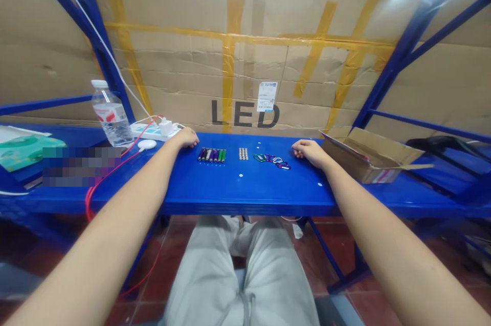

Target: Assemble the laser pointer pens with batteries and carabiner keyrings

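left hand (188, 137), right hand (305, 149): fingers loosely curled; contents, cannot tell | blue table (215, 188), between hands: tubes (211, 155), silvery discs (243, 153), carabiners (270, 158); 3 groups, presumably so kinds stay apart

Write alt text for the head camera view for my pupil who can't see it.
A person's left hand and right hand rest on a blue table, either side of a row of coloured tubes, a block of small silver pieces and a curved row of carabiners. An open cardboard box stands at right, a bottle at left.
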A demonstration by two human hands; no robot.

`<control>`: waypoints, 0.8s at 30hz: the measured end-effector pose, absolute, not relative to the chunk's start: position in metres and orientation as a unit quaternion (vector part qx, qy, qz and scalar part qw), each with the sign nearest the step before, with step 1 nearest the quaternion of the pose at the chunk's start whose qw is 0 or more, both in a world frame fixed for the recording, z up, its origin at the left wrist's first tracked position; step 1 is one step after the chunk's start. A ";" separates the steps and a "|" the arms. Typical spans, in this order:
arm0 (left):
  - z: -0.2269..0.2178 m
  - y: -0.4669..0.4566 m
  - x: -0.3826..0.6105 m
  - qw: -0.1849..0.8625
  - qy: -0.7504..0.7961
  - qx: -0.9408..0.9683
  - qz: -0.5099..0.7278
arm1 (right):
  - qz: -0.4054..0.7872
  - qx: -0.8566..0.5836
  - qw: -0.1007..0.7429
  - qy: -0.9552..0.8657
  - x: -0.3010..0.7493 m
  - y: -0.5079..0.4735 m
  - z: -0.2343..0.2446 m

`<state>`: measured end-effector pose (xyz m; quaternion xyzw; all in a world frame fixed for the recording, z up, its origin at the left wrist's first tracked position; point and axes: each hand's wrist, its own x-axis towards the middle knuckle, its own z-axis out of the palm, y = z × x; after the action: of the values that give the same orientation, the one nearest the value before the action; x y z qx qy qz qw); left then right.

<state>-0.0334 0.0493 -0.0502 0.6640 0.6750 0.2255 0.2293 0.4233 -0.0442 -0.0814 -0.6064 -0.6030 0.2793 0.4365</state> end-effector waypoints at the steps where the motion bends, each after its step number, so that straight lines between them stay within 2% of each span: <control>1: -0.049 0.048 -0.033 0.229 0.673 0.668 0.220 | 0.279 -0.607 0.437 -0.602 0.424 -0.044 -0.082; 13: -0.042 0.037 -0.025 0.219 0.667 0.691 0.172 | 0.286 -0.605 0.439 -0.599 0.422 -0.044 -0.083; 24: -0.026 0.014 -0.022 0.322 0.620 0.706 0.115 | 0.284 -0.606 0.438 -0.600 0.422 -0.044 -0.083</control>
<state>-0.0220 0.0139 -0.0259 0.7062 0.6202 0.1146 0.3216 0.4219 -0.0445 -0.0832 -0.6061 -0.5999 0.2838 0.4385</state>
